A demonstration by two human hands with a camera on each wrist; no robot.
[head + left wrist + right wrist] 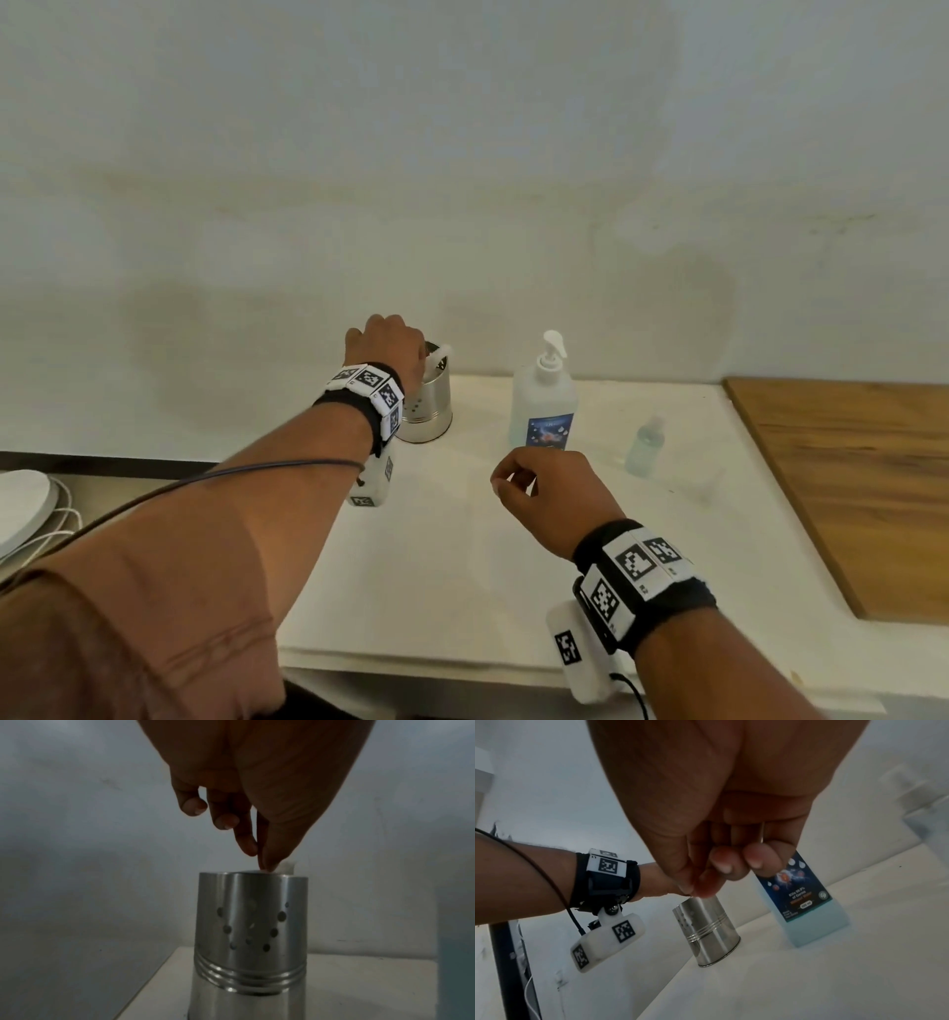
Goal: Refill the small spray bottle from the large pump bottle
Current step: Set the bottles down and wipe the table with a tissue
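Here the left hand (386, 345) is reaching over the steel holder (427, 406) at the back of the white table (462, 555), its thumb and forefinger pinching a small white piece (440, 351) that is sticking up at the holder's rim; what that piece is I cannot tell. The right hand (544, 493) is hovering low over the table with fingers loosely curled, and it seems to be holding nothing, though a thin sliver is showing between the fingers in the right wrist view.

The large pump bottle (544, 406) is standing upright just beyond the right hand, nozzle pointing right. The small spray bottle (646, 446) is standing upright too, further right and slightly nearer than the pump bottle, close to the wooden board (847, 488). Both bottles are lying on the right hand's side, well apart from the left, so the right hand is looking the likelier one to take either
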